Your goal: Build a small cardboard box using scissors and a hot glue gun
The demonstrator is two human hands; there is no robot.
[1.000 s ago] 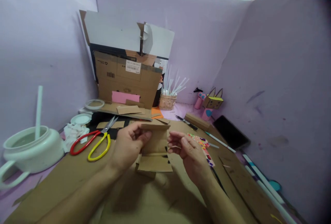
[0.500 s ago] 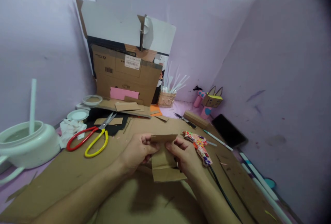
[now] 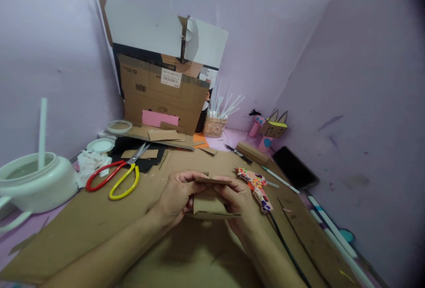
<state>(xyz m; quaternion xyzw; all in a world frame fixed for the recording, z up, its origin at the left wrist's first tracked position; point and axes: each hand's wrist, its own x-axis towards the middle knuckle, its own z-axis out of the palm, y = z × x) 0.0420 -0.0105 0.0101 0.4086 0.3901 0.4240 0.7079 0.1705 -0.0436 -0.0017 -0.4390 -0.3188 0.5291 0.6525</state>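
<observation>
A folded piece of cardboard (image 3: 209,204) is held up between both hands, above the brown cardboard sheet (image 3: 186,257) that covers the table. My left hand (image 3: 179,197) grips its left side, thumb on the near face and fingers behind. On the opposite side my right hand (image 3: 237,199) pinches it the same way. The top flap is bent over between the two thumbs, and the lower part is seen nearly edge-on. The fingertips behind the cardboard are partly hidden. Close to my right hand lies a colourful patterned glue gun (image 3: 257,186) with a black cord.
Scissors (image 3: 128,170) with red and yellow handles lie left, beside a pale green pot (image 3: 40,186). Behind stand a cardboard box (image 3: 159,93) and a basket (image 3: 215,127) of glue sticks. A phone (image 3: 294,168), a pen (image 3: 239,154) and a cardboard animal figure (image 3: 274,128) are at right.
The cardboard has tilted, so its top flap and lower part now look flatter and more edge-on. Both hands keep their hold, and the view has shifted slightly.
</observation>
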